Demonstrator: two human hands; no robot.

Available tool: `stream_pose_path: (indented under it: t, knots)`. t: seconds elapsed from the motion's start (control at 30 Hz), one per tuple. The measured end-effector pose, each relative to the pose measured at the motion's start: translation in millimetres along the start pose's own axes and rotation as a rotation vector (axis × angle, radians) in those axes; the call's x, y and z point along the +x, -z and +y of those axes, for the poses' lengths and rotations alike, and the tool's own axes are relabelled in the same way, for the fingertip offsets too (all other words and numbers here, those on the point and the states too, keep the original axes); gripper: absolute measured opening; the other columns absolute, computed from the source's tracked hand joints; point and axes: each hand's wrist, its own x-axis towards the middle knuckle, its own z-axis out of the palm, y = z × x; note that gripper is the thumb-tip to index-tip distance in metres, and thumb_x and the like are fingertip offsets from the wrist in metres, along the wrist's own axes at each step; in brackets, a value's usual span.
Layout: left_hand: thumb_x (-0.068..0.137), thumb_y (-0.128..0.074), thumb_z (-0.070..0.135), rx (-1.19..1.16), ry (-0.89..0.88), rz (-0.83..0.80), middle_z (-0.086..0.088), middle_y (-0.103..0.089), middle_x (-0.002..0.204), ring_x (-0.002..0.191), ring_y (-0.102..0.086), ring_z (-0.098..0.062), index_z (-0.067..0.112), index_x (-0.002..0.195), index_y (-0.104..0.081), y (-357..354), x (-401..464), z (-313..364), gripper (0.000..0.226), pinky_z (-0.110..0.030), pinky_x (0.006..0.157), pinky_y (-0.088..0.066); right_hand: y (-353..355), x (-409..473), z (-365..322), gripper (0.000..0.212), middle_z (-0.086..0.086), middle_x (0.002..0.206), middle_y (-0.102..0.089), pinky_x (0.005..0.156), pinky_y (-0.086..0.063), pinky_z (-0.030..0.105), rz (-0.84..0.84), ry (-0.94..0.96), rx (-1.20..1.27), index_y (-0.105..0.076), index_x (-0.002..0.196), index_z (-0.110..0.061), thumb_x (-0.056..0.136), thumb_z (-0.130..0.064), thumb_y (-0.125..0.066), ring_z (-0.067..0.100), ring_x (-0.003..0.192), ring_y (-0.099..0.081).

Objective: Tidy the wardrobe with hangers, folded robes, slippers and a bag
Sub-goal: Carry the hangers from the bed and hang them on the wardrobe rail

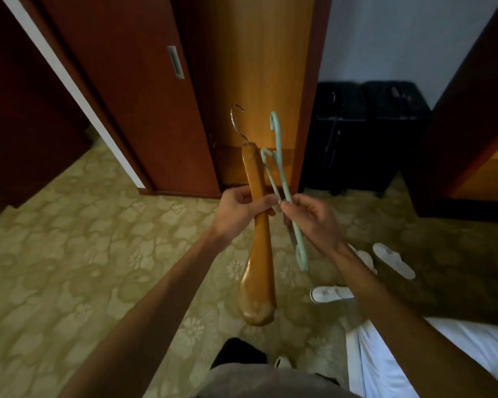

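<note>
Left hand (237, 209) grips wooden hanger (258, 254); right hand (314, 219) pinches green hanger (282, 179).

hotel bedroom: wardrobe (144, 90), white slippers (393, 259), patterned carpet (69, 239).

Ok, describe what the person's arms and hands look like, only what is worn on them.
Both forearms are bare right down to the frame edge: no sleeves show. The left hand and right hand wear no gloves, and no watch, bracelet or ring can be seen on either.
</note>
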Motion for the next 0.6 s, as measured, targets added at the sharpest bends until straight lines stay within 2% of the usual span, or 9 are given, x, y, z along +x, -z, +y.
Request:
stream_pose_path:
  t: [0.1, 0.2, 0.27, 0.33, 0.4, 0.43, 0.53, 0.6]
  knots:
    - [0.089, -0.074, 0.013, -0.04, -0.009, 0.032, -0.006, -0.077, 0.08, 0.072, -0.072, -0.015, 0.005, 0.092, -0.077, 28, 64, -1, 0.009, -0.022, 0.066, -0.055, -9, 75, 1, 0.019, -0.013, 0.068, -0.068, 0.064, -0.048, 0.014, 0.008, -0.006, 0.018, -0.068, 0.081, -0.019, 0.098, -0.015, -0.06, 0.0, 0.067, -0.064]
    - [0.089, -0.074, 0.016, -0.047, -0.003, 0.037, -0.015, -0.077, 0.092, 0.085, -0.075, -0.029, 0.001, 0.098, -0.077, 61, 133, -6, 0.017, -0.034, 0.077, -0.061, -26, 152, 10, 0.02, -0.011, 0.073, -0.072, 0.067, -0.052, 0.017, 0.041, -0.014, 0.052, -0.071, 0.083, -0.025, 0.098, -0.018, -0.062, 0.002, 0.074, -0.068]
    - [0.089, -0.075, 0.018, -0.041, -0.011, 0.047, -0.013, -0.077, 0.089, 0.081, -0.074, -0.024, 0.002, 0.097, -0.077, 88, 180, -8, 0.018, -0.034, 0.076, -0.058, -40, 207, 17, 0.018, -0.008, 0.075, -0.072, 0.068, -0.053, 0.02, 0.041, 0.003, 0.03, -0.074, 0.084, -0.027, 0.097, -0.022, -0.063, 0.005, 0.076, -0.068]
    - [0.09, -0.074, 0.017, -0.046, -0.018, 0.047, -0.007, -0.077, 0.082, 0.073, -0.073, -0.016, 0.005, 0.094, -0.077, 116, 228, -5, 0.014, -0.032, 0.072, -0.058, -53, 264, 20, 0.02, -0.012, 0.07, -0.07, 0.067, -0.051, 0.017, 0.022, 0.022, 0.003, -0.071, 0.082, -0.024, 0.098, -0.018, -0.061, 0.001, 0.072, -0.066]
    - [0.09, -0.074, 0.017, -0.033, -0.02, 0.023, -0.004, -0.077, 0.078, 0.069, -0.072, -0.013, 0.005, 0.092, -0.077, 143, 278, 2, 0.012, -0.029, 0.067, -0.058, -62, 319, 18, 0.02, -0.014, 0.067, -0.067, 0.066, -0.049, 0.017, 0.031, 0.01, -0.017, -0.069, 0.081, -0.023, 0.099, -0.018, -0.06, 0.0, 0.069, -0.064]
    - [0.09, -0.074, 0.018, -0.024, -0.022, 0.024, -0.006, -0.076, 0.078, 0.069, -0.072, -0.014, 0.004, 0.092, -0.077, 156, 303, 5, 0.014, -0.033, 0.068, -0.059, -65, 345, 18, 0.02, -0.013, 0.066, -0.066, 0.065, -0.048, 0.018, 0.03, 0.005, -0.011, -0.068, 0.082, -0.024, 0.099, -0.02, -0.06, 0.001, 0.068, -0.062]
    - [0.087, -0.077, 0.019, -0.028, -0.04, 0.002, -0.018, -0.076, 0.091, 0.083, -0.073, -0.032, 0.001, 0.095, -0.077, 189, 378, 18, 0.02, -0.054, 0.087, -0.056, -69, 418, 16, 0.015, -0.009, 0.069, -0.062, 0.067, -0.048, 0.022, 0.039, 0.021, 0.026, -0.071, 0.083, -0.026, 0.096, -0.03, -0.065, 0.007, 0.071, -0.059]
    - [0.087, -0.077, 0.018, -0.027, -0.047, -0.017, -0.018, -0.076, 0.095, 0.093, -0.072, -0.04, 0.001, 0.096, -0.077, 203, 422, 27, 0.02, -0.055, 0.091, -0.055, -68, 461, 15, 0.017, -0.007, 0.071, -0.063, 0.071, -0.048, 0.025, 0.081, 0.013, 0.016, -0.073, 0.088, -0.019, 0.094, -0.034, -0.066, 0.009, 0.075, -0.06]
